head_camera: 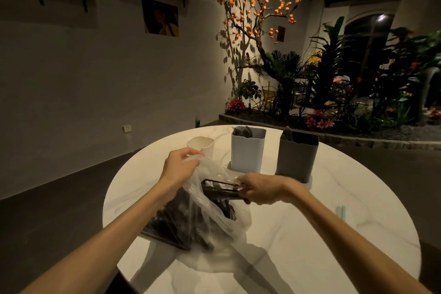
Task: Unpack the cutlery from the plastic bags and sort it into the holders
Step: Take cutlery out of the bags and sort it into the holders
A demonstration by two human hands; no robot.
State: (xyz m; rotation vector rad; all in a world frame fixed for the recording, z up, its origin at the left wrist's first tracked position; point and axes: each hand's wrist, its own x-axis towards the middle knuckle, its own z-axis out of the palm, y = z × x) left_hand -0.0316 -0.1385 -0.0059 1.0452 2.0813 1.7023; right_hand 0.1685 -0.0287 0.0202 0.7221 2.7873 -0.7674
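A clear plastic bag (212, 217) full of black cutlery lies on the round white table (334, 234). My left hand (179, 167) grips the bag's upper edge and lifts it open. My right hand (260, 188) holds a small packet of black cutlery (219, 190) at the bag's mouth. Behind stand three holders: a small cream one (201, 147), a white one (247, 150) with dark cutlery showing at its top, and a grey one (297, 156) with dark pieces at its left corner.
A pale blue strip (341, 212) lies on the table to the right. A planted bed with flowers and a lit tree (310, 93) stands beyond the table. Dark floor surrounds the table.
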